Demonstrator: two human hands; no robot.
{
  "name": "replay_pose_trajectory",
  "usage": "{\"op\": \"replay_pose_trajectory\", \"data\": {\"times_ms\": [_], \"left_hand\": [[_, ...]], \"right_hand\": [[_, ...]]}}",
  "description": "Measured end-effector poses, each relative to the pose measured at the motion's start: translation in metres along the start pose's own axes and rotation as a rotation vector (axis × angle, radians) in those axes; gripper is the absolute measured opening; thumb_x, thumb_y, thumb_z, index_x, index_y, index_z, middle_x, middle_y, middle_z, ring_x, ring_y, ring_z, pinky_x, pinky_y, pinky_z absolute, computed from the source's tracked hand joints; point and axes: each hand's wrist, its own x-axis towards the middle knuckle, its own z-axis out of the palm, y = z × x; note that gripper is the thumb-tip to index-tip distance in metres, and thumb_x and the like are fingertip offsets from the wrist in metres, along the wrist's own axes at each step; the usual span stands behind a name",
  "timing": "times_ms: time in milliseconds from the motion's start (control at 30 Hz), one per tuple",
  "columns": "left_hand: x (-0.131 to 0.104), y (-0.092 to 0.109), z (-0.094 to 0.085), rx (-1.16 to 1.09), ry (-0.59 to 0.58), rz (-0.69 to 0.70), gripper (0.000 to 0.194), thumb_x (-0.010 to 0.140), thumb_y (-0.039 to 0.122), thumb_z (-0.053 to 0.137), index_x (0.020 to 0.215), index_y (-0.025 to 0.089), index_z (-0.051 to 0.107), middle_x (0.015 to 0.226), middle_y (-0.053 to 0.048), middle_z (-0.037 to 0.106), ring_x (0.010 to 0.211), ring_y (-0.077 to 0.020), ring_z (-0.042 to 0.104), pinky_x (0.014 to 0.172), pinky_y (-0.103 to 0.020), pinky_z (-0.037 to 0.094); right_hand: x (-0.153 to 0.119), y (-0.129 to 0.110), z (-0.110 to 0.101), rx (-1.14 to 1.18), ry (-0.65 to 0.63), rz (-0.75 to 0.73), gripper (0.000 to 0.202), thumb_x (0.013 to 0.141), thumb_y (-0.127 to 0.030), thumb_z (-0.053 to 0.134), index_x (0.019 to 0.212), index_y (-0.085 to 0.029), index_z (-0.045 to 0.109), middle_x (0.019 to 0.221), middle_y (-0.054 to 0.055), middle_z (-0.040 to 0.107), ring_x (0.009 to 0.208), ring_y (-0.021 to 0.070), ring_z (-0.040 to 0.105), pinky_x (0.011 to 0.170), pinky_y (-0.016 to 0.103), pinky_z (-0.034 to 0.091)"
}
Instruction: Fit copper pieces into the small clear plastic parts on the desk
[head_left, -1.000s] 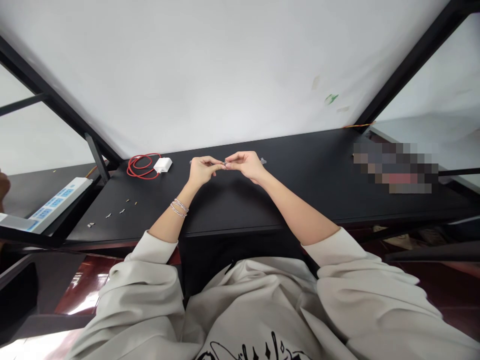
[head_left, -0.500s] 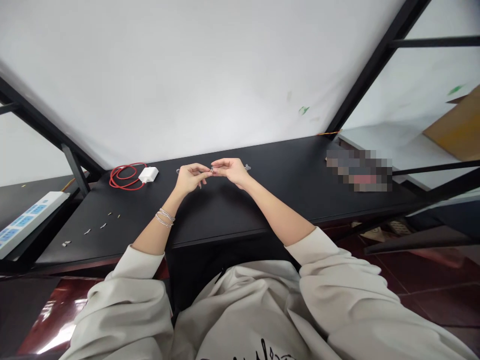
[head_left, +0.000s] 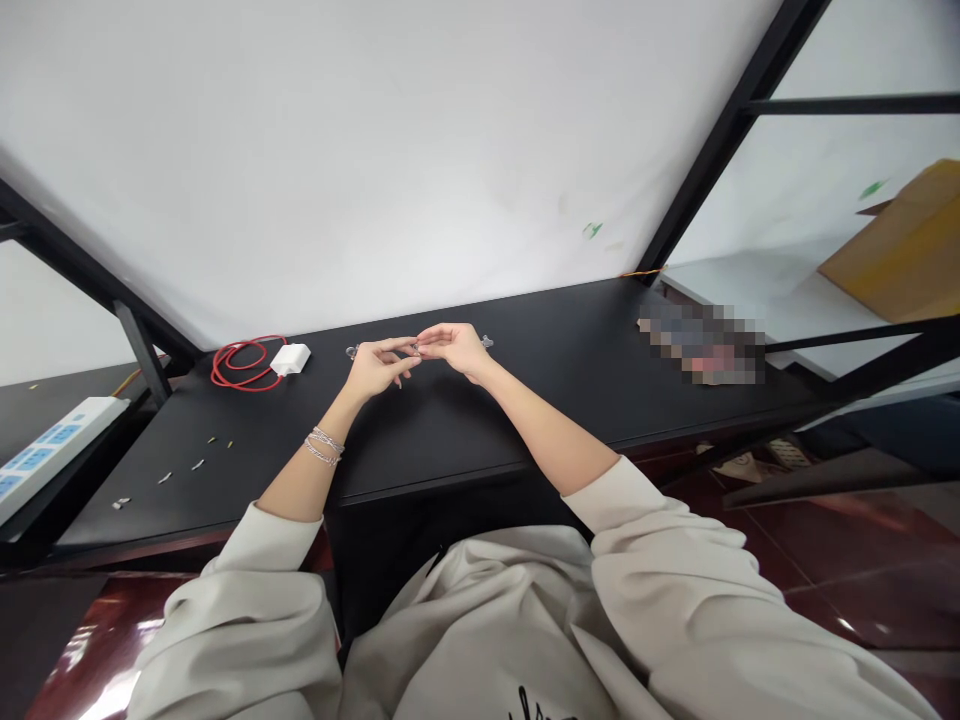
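Note:
My left hand (head_left: 379,368) and my right hand (head_left: 456,349) meet fingertip to fingertip over the black table (head_left: 450,430). Between the pinched fingers is a tiny shiny item (head_left: 416,346), too small to make out and mostly covered. Just behind my left hand lies a small clear object (head_left: 352,352). Another small clear piece (head_left: 487,342) shows past the back of my right hand. Silvery bracelets (head_left: 325,446) circle my left wrist.
A white charger (head_left: 290,359) with a coiled red cable (head_left: 234,366) lies left of my hands. Several small bits (head_left: 166,478) are scattered at front left, near a white power strip (head_left: 56,445). A pixelated item (head_left: 701,345) lies at right, before a cardboard box (head_left: 900,240).
The view has shifted slightly, so the scene sits a little further left. My hands remain together, with the left fingers somewhat straighter than before.

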Motion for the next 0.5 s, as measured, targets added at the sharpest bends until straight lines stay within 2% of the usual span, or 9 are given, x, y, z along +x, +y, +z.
{"op": "replay_pose_trajectory", "data": {"times_ms": [267,500], "left_hand": [[-0.0015,0.0,-0.0007,0.065,-0.017,-0.015,0.051,0.068,0.045,0.088,0.104,0.011,0.076,0.09,-0.012,0.075,0.054,-0.0146,0.066,0.04,-0.023,0.051],[-0.001,-0.0008,-0.0013,0.064,-0.06,0.031,0.043,0.076,0.042,0.081,0.106,0.013,0.07,0.087,-0.008,0.068,0.057,-0.0133,0.064,0.04,-0.022,0.052]], "right_hand": [[-0.0019,-0.0016,0.0015,0.009,0.037,0.039,0.033,0.055,-0.008,0.096,0.08,-0.014,0.075,0.078,0.002,0.073,0.078,0.0168,0.073,0.087,0.038,0.066],[-0.0039,-0.0033,0.0038,0.013,0.041,0.054,0.029,0.062,-0.009,0.094,0.081,-0.014,0.074,0.077,0.003,0.074,0.079,0.0165,0.074,0.089,0.039,0.065]]}}
